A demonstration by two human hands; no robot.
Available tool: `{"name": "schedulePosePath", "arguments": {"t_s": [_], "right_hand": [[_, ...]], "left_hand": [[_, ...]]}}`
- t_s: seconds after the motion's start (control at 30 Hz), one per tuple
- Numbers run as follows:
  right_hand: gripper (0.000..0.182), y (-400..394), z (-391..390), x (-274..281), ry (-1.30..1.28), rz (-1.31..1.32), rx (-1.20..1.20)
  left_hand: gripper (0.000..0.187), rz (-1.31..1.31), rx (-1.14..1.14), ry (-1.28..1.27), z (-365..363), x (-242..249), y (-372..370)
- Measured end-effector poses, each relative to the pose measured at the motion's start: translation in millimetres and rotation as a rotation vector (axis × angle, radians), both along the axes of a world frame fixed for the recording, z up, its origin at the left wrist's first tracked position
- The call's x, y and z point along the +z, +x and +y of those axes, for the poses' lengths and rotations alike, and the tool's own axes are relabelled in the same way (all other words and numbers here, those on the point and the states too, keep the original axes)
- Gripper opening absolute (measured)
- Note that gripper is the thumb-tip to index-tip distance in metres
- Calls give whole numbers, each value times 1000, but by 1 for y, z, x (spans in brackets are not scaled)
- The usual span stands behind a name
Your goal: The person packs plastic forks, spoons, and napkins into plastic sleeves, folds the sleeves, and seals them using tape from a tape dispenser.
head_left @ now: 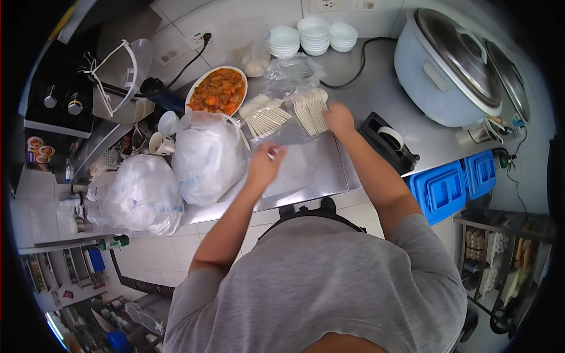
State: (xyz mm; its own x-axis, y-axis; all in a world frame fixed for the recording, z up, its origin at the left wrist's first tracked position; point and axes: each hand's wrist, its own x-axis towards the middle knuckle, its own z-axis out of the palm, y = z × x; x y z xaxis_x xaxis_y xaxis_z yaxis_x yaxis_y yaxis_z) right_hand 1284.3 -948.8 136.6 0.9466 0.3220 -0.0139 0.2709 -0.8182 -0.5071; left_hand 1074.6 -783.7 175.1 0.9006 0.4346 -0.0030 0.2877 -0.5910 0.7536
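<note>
My left hand (266,163) is closed in a pinch at the edge of a thin clear plastic bag (294,167) on the steel counter. My right hand (339,119) touches the right side of a bundle of pale wooden spoons (310,112); its fingertips are partly hidden. Just left of the spoons is a bundle of pale wooden forks (265,117) in clear wrap. Crumpled clear plastic (293,73) lies behind both bundles.
An oval dish of orange stew (218,92) and two full white bags (210,159) stand on the left. White bowls (313,34) are stacked at the back. A black tape dispenser (388,144) and a large lidded cooker (438,70) are on the right.
</note>
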Motion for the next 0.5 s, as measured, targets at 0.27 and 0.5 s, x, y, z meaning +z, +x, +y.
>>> {"name": "schedulePosePath", "arguments": {"t_s": [0.27, 0.5], "right_hand": [[22, 21, 18, -12, -8, 26, -67], [16, 1, -9, 47, 472, -65, -185]], "left_hand": [[23, 508, 276, 332, 138, -79, 70], [25, 419, 364, 19, 129, -51, 72]]}}
